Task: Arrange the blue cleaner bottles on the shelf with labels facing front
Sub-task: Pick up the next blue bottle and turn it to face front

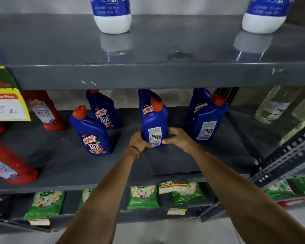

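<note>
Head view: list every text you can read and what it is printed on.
"HARPIC", "10X TOTAL CLEAN": front-left blue bottle.
"HARPIC", "10X TOTAL CLEAN": blue bottle behind it.
"HARPIC": rear middle bottle.
"HARPIC": rear right bottle.
"75 Rs": handwritten yellow price tag.
"SUPER MARKET": lower shelf tag.
Held bottle back label: too small.
Red bottles, white bottles: blurred.

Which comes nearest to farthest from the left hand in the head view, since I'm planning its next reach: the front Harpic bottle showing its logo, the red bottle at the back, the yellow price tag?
From the left hand:
1. Front Harpic bottle, just left.
2. Red bottle, back left.
3. Yellow price tag, far left edge.
</note>
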`<act>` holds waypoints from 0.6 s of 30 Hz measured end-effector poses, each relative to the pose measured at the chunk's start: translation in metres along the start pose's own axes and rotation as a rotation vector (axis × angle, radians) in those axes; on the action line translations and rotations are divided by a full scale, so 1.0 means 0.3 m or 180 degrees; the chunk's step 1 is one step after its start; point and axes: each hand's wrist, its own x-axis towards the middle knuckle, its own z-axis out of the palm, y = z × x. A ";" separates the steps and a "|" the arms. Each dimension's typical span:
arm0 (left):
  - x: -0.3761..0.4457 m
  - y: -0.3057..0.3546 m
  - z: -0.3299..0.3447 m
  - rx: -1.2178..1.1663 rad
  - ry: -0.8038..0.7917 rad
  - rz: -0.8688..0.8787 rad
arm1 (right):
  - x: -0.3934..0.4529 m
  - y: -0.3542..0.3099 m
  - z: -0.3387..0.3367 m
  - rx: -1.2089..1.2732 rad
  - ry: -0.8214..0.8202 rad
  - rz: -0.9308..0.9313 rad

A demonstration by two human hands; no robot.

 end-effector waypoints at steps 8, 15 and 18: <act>-0.019 -0.022 0.004 -0.0060 0.0188 0.0180 | 0.016 -0.004 -0.011 0.0099 -0.0244 -0.0074; -0.084 0.010 0.032 0.0183 0.0892 0.0425 | -0.011 -0.091 0.000 0.0377 -0.0163 -0.0414; -0.113 0.040 0.055 0.0673 0.1190 0.0516 | -0.020 -0.135 0.043 0.0442 -0.0036 -0.0512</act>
